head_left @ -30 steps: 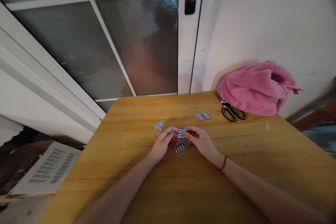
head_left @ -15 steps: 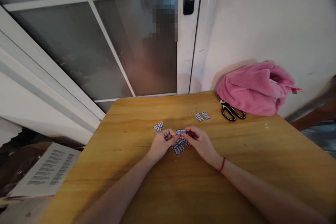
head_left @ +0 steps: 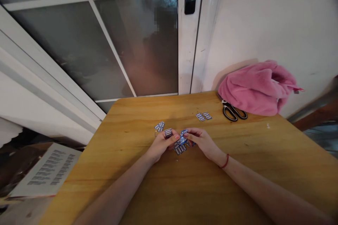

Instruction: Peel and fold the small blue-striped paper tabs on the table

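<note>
Since both hands are up close together, most of the action's squeezed into one spot. Right grip [head_left: 204, 143] is pinched on a blue-and-white card [head_left: 183, 136], thumb on top, can't tell if it's just one. Left grip [head_left: 158, 147] has a striped card [head_left: 168, 133] held up at its fingers, just beside the other. Right below, between the two, a loose pile [head_left: 180, 149] sits on the bench [head_left: 163, 190]. Another little bunch [head_left: 160, 126] lies just past the left grip, and a pair of cards [head_left: 207, 115] is farther off, near the scissors [head_left: 234, 111].
</note>
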{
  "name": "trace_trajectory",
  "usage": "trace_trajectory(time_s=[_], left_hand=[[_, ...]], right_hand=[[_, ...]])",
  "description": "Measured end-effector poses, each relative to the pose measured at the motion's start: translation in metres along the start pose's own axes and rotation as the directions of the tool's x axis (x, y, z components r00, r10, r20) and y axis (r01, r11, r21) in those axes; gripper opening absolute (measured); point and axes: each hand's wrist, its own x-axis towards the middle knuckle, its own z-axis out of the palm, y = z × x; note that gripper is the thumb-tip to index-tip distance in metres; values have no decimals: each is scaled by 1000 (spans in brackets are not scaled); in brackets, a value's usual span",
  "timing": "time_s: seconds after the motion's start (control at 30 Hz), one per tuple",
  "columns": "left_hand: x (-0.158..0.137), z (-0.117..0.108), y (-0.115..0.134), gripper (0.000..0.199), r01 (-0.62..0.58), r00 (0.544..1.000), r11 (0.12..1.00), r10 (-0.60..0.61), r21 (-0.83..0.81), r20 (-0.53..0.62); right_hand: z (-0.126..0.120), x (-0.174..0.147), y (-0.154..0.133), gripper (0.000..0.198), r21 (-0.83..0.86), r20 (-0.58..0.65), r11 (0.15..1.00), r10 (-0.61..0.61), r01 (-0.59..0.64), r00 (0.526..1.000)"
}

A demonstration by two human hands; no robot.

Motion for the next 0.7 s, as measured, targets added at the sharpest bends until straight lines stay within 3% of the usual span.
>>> trace_trajectory(time_s=[0.3, 0.7], left_hand=[[0, 2, 3, 29, 12, 999, 999, -14, -36, -42], [3, 1, -1, 30, -51, 991, 998, 53, 25, -120]], right_hand=[[0, -1, 0, 27, -150, 59, 988, -32, 41, 998], [-2, 0, 4, 28, -143, 14, 989, -18, 20, 1000]])
